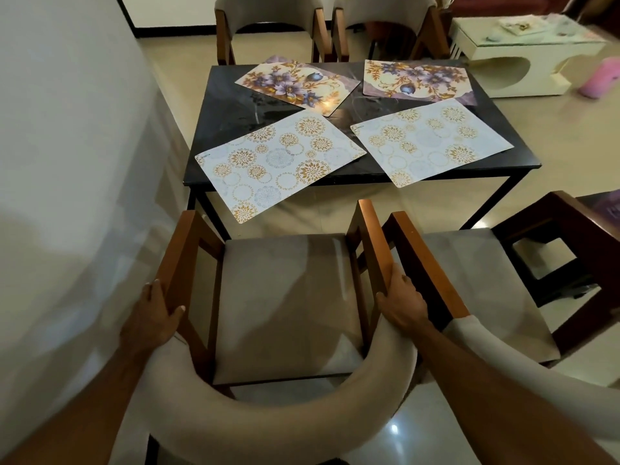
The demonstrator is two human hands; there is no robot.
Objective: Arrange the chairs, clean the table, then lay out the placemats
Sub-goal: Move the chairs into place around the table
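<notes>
A wooden chair with a grey seat [285, 303] and a curved padded back stands right below me, short of the black table [214, 109]. My left hand [152, 317] grips its left armrest and my right hand [401, 303] grips its right armrest. A second chair [469, 273] stands close beside it on the right. Several placemats lie askew on the table: a white one with gold circles [275, 162] hangs over the near edge, another white one [432, 139] lies near right, and two with purple flowers [295, 85] [416, 78] lie at the far side.
Two more chairs [268, 21] [385, 21] stand at the table's far side. A wall [67, 129] runs along the left. A dark wooden stool [563, 250] stands at the right, a white low table [516, 52] and a pink object [600, 78] at the far right.
</notes>
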